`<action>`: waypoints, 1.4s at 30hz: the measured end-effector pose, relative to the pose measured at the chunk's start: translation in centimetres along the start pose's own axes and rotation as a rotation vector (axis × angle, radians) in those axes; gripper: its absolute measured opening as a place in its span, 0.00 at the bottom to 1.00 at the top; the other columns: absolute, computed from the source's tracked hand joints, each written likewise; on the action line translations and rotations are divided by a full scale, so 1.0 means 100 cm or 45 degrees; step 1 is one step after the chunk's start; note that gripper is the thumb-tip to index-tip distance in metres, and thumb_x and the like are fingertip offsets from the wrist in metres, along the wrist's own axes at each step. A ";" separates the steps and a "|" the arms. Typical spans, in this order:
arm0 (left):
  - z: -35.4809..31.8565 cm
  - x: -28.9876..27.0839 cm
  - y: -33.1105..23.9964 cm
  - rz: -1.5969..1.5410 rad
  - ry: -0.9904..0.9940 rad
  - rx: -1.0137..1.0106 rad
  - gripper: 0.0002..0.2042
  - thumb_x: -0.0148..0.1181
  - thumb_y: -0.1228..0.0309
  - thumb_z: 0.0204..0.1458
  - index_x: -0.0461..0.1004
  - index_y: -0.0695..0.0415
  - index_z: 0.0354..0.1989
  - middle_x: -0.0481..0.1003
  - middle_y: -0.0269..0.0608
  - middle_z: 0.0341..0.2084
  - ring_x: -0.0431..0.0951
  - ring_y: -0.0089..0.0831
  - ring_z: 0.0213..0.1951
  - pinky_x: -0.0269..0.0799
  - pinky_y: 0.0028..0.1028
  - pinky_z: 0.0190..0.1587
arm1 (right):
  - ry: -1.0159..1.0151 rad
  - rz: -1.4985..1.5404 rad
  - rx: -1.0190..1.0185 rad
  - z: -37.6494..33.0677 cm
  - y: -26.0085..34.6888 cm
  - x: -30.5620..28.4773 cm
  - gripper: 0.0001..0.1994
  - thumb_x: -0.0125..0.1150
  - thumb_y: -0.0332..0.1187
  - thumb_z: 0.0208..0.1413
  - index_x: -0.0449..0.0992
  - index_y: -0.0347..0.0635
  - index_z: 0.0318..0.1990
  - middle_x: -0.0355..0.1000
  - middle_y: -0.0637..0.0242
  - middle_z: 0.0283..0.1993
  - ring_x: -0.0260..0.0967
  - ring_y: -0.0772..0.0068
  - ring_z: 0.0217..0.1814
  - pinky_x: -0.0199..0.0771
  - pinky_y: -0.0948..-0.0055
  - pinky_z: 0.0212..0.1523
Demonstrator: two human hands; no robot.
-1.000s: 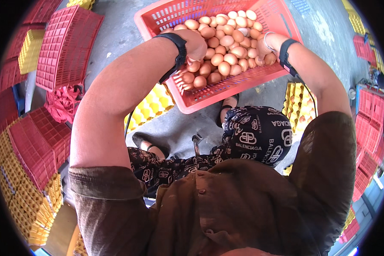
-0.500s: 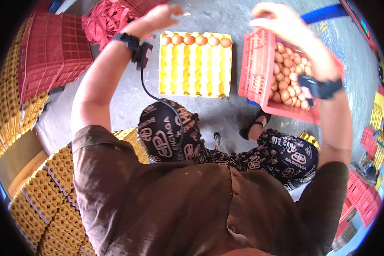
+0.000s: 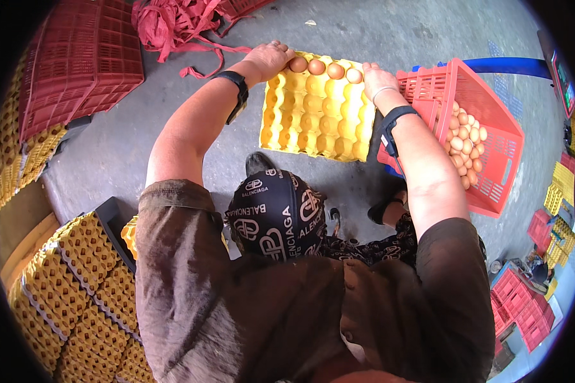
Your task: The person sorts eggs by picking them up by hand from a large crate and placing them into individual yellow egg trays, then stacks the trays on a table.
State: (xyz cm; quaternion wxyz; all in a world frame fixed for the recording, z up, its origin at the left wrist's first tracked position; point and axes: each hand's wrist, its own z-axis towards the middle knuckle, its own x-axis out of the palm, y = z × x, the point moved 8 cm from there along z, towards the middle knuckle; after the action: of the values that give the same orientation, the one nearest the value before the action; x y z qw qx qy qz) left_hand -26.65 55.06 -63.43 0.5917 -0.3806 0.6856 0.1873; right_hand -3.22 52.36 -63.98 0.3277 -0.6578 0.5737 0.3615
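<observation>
A yellow egg tray [image 3: 319, 121] lies in front of me, with brown eggs [image 3: 316, 66] along its far row and bare cups nearer me. My left hand [image 3: 271, 60] is closed round the far left corner, fingers curled over the edge beside the row. At the far right corner my right hand [image 3: 378, 80] grips the other side. Both hands cover the ends of the row, so any eggs there are hidden. To the right, a tilted pink plastic crate [image 3: 508, 137] holds many loose brown eggs [image 3: 467, 143], partly behind my right forearm.
Red crates [image 3: 86, 64] stand at the left, near a heap of red strapping [image 3: 176, 25]. Stacked egg trays [image 3: 64, 274] fill the lower left. A blue bar [image 3: 505, 66] lies beyond the pink crate. More pink crates [image 3: 524, 306] stand at the far right.
Both hands have come down onto the tray's far corners; the right has left its place above the crate. My view has shifted, and the tray now sits at a slight slant.
</observation>
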 end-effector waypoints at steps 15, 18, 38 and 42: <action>0.019 -0.009 -0.023 -0.221 0.188 -0.388 0.14 0.55 0.63 0.53 0.72 0.51 0.48 0.69 0.39 0.48 0.76 0.42 0.46 0.73 0.36 0.47 | 0.142 0.070 0.002 0.018 0.024 0.000 0.23 0.52 0.35 0.55 0.65 0.42 0.60 0.73 0.51 0.53 0.70 0.55 0.58 0.71 0.59 0.55; 0.019 -0.013 -0.026 -0.243 0.064 -0.366 0.15 0.52 0.61 0.55 0.71 0.49 0.49 0.68 0.40 0.49 0.76 0.41 0.47 0.73 0.36 0.47 | 0.023 0.247 0.040 0.014 0.025 -0.018 0.22 0.53 0.36 0.55 0.66 0.43 0.58 0.69 0.50 0.56 0.69 0.51 0.57 0.71 0.57 0.55; 0.018 -0.033 -0.029 -1.677 0.056 -0.785 0.24 0.70 0.55 0.45 0.76 0.55 0.48 0.76 0.35 0.34 0.75 0.22 0.35 0.72 0.20 0.34 | 0.332 0.562 -0.177 -0.026 0.029 -0.097 0.19 0.66 0.44 0.43 0.79 0.45 0.43 0.76 0.64 0.31 0.73 0.69 0.32 0.75 0.66 0.36; 0.027 -0.141 -0.096 -1.794 -0.009 -0.343 0.22 0.69 0.60 0.49 0.74 0.60 0.48 0.74 0.30 0.32 0.67 0.15 0.23 0.63 0.17 0.21 | 0.451 1.202 -0.351 -0.135 -0.075 -0.179 0.21 0.68 0.46 0.47 0.75 0.49 0.46 0.65 0.77 0.23 0.58 0.87 0.22 0.52 0.80 0.18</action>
State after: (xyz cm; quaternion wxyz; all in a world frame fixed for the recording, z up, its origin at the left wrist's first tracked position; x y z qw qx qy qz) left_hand -17.53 55.08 -48.74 0.5220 -0.8019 0.2459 -0.1549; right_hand 4.09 51.18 -41.56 -0.0628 -0.4156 0.8016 0.4252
